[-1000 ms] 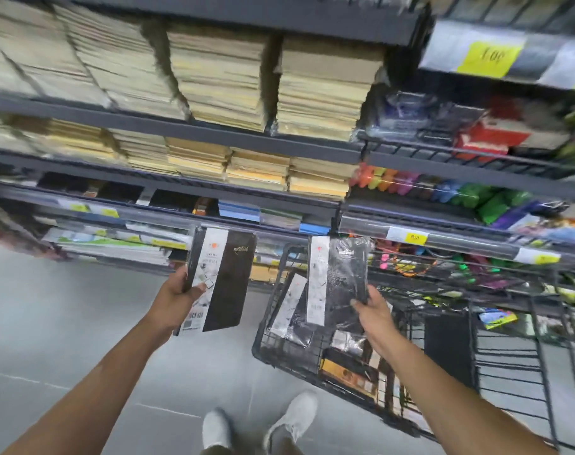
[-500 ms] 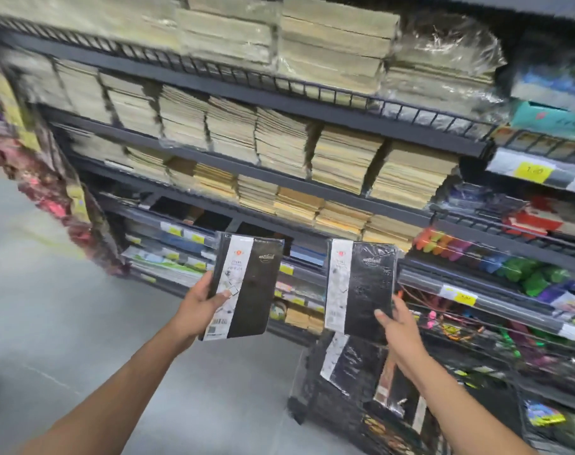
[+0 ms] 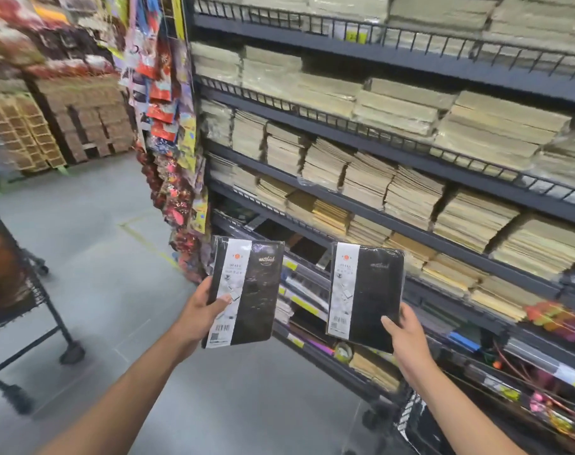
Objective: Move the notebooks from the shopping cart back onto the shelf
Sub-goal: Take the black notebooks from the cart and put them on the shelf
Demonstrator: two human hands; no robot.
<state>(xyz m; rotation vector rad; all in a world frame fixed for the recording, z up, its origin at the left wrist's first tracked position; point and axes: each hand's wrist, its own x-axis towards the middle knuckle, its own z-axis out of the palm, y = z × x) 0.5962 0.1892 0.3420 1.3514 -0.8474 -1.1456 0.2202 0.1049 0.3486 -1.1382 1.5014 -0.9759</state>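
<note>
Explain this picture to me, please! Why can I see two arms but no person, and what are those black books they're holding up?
There is no machine here. A person wears a camera on their head, so you see what they see: their own two arms reaching out in front. The left hand grips a black notebook, with the thumb on its white paper band. The right hand holds a second black notebook by its lower corner. Both are wrapped in shiny plastic. Ahead stands a dark metal shelf packed with stacks of tan paper pads. Below is the grey floor. The notebooks are up in the air, not yet on the shelf.
</note>
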